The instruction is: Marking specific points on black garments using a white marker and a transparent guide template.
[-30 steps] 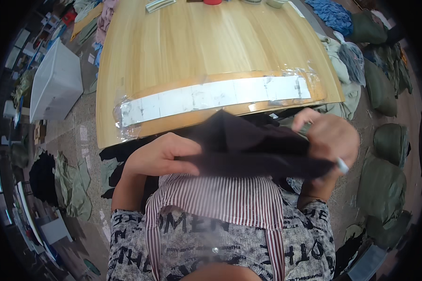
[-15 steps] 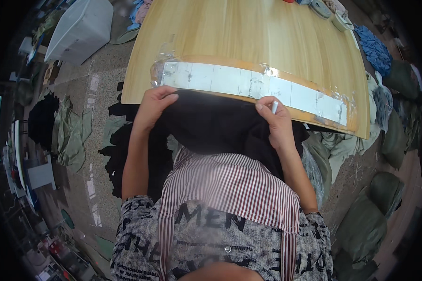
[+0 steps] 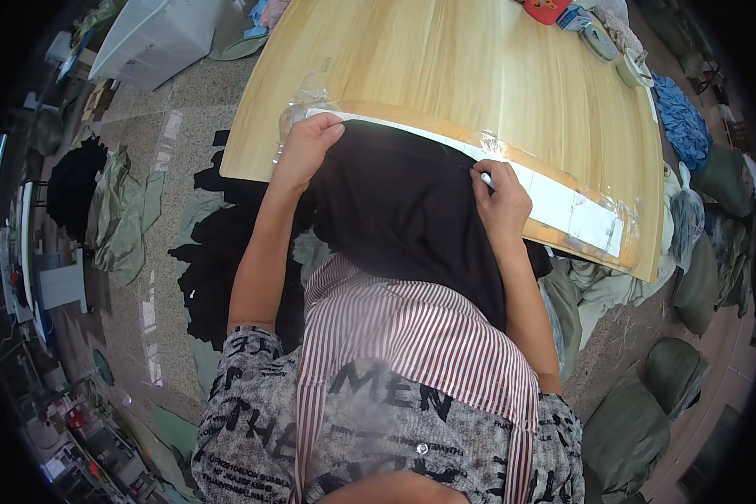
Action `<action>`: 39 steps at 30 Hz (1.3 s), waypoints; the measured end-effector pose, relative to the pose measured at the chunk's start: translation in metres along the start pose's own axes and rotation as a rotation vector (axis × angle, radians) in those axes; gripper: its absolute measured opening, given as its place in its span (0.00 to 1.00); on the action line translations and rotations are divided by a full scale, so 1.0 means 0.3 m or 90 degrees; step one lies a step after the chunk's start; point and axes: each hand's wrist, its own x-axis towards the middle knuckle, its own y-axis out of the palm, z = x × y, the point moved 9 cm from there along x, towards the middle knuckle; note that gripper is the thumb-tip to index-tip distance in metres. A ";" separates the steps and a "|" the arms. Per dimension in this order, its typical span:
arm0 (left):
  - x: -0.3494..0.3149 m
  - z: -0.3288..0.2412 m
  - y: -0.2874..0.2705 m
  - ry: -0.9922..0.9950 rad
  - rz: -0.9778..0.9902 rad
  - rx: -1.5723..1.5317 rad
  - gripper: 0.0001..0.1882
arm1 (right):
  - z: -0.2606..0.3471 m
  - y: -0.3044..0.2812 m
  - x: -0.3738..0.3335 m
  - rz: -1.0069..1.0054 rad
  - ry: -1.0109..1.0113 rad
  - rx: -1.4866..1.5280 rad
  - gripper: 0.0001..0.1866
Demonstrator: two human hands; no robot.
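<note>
A black piece of cloth [image 3: 403, 189] is drawn over the near edge of a wooden table [image 3: 454, 67] and hangs down onto my striped apron [image 3: 412, 315]. My left hand [image 3: 307, 153] is closed, pinching the cloth's far left corner. At its right corner my right hand [image 3: 504, 203] is closed too, gripping the cloth edge and a short white stick [image 3: 486, 179] that looks like chalk or a marker. Beneath the cloth's far edge lies a white marked strip [image 3: 563, 202], taped to the tabletop and partly covered.
Black cloth pieces [image 3: 227, 269] hang in a heap at my left. A white bin [image 3: 155, 42] stands at the far left. A red item [image 3: 548, 8] and a round container [image 3: 634, 69] sit on the table's far right. Green bundles [image 3: 630, 428] lie on the floor at right.
Both hands have moved the black cloth farther onto the table, so it now overlaps the white strip and hides its middle. My view has turned slightly.
</note>
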 end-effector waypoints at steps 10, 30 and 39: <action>-0.183 -0.317 0.139 0.437 -0.263 0.618 0.08 | -0.010 0.007 0.018 0.011 0.031 0.014 0.07; -0.241 -0.141 0.562 0.428 0.100 0.571 0.19 | -0.020 0.031 0.113 0.145 0.217 0.331 0.13; -0.240 -0.147 0.566 0.432 0.079 0.602 0.21 | -0.033 0.164 0.067 0.174 0.226 0.410 0.09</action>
